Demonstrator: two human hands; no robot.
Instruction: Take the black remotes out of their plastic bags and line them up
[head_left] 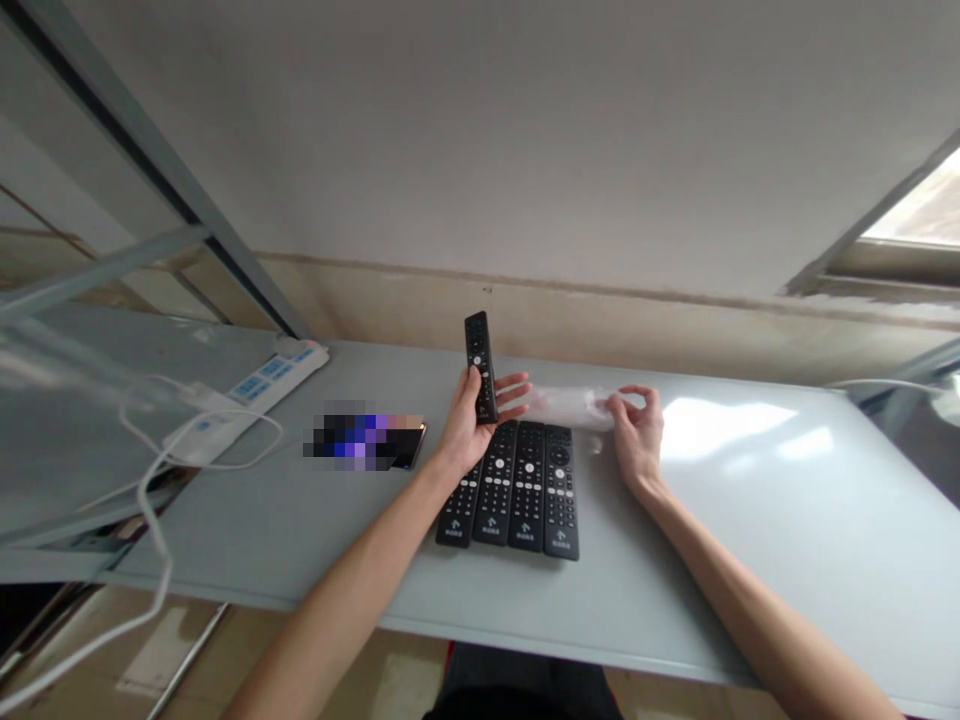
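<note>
My left hand (469,425) holds a black remote control (480,368) nearly upright, thumb on its left side and the other fingers spread out to the right. Below it, several more black remote controls (528,490) lie side by side on the table, the leftmost partly covered by my left hand and wrist. My right hand (639,430) pinches the right end of a clear plastic bag (566,406) that stretches behind the row. The bag's left end reaches the fingers of my left hand.
On the left, a phone (409,445) lies partly blurred out. A white power strip (255,395) with a white cable (154,520) runs along the metal frame (247,275). The grey table (787,560) meets the wall at the back, and its front edge is close to me.
</note>
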